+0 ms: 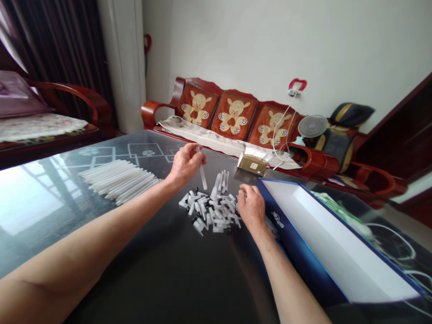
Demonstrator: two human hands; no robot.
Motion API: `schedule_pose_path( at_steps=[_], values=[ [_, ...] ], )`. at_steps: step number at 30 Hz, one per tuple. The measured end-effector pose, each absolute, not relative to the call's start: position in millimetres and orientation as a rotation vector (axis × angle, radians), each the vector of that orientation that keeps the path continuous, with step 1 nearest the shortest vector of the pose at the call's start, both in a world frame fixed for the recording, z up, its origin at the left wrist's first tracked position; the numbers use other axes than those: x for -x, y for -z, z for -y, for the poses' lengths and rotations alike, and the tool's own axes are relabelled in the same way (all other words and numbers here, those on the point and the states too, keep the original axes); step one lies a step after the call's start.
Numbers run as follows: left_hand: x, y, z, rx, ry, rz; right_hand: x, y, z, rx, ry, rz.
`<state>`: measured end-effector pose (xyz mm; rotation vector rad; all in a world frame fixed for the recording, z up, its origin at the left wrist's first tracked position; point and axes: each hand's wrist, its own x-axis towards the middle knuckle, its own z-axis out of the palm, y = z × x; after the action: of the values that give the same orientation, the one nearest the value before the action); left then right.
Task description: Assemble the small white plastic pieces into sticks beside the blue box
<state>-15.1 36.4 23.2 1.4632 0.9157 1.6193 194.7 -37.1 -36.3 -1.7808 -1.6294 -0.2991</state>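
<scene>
Table (168,279) of dark shiny glass fills the near part of the view, and both bare forearms reach over it from the near edge. The right hand (251,208) rests palm down near the middle of the table, on the right side of a heap of short pieces (211,211). Its fingers are bent down into the heap, and I cannot tell if they pinch something. The pieces are small white tubes, many with a black end, lying in all directions. Just beside this hand, along the right edge, lies an open blue box (337,243), white inside. Its blue wall carries white writing, too small to read. A little farther, the left hand (185,164) is raised over the heap, with its fingers closed on the top of one white tube (203,176), which is thin, pale and hangs almost upright. Toward the left edge lies a neat bundle of long white tubes (118,180). At the far edge stands a small brown packet (252,164) with a pale label, not readable.
</scene>
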Motion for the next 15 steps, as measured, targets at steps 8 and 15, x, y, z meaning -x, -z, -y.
schedule_pose_path(
  at_steps=[8,15],
  values=[
    [2,-15,-33,-0.974,-1.408,-0.632,-169,41,32,1.444,-0.657,1.329],
    [-5,1,-29,-1.104,-1.306,-0.653,-171,35,30,1.196,-0.925,0.903]
  ],
)
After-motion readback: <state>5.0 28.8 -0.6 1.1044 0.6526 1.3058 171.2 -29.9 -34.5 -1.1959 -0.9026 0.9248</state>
